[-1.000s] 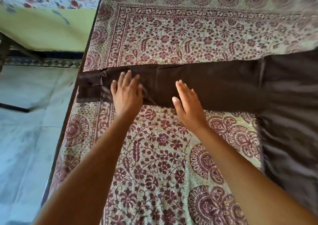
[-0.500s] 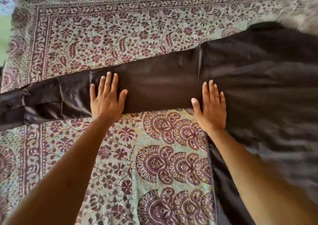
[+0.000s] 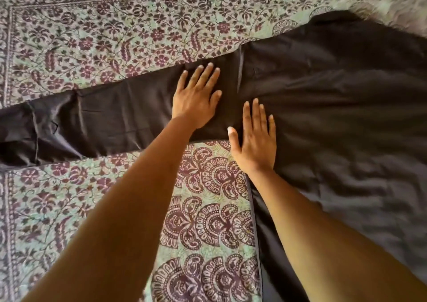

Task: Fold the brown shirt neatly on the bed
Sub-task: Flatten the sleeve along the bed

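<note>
The brown shirt (image 3: 335, 107) lies spread on the bed, its body filling the right side and one long sleeve (image 3: 104, 116) stretched out to the left edge of view. My left hand (image 3: 196, 96) presses flat on the sleeve near the shoulder seam, fingers straight and spread. My right hand (image 3: 255, 140) lies flat on the shirt body just right of the armpit, fingers straight. The two hands are close together, about a hand's width apart.
The bed is covered by a floral patterned sheet (image 3: 115, 36) in maroon and pale green, with a paisley border (image 3: 208, 209) near me. The shirt's side edge (image 3: 254, 220) runs down toward me between my forearms.
Both hands have slid rightward along the sleeve toward the shoulder. My left hand moved from mid-sleeve to the seam. The view has shifted right and the bed's left edge is out of sight.
</note>
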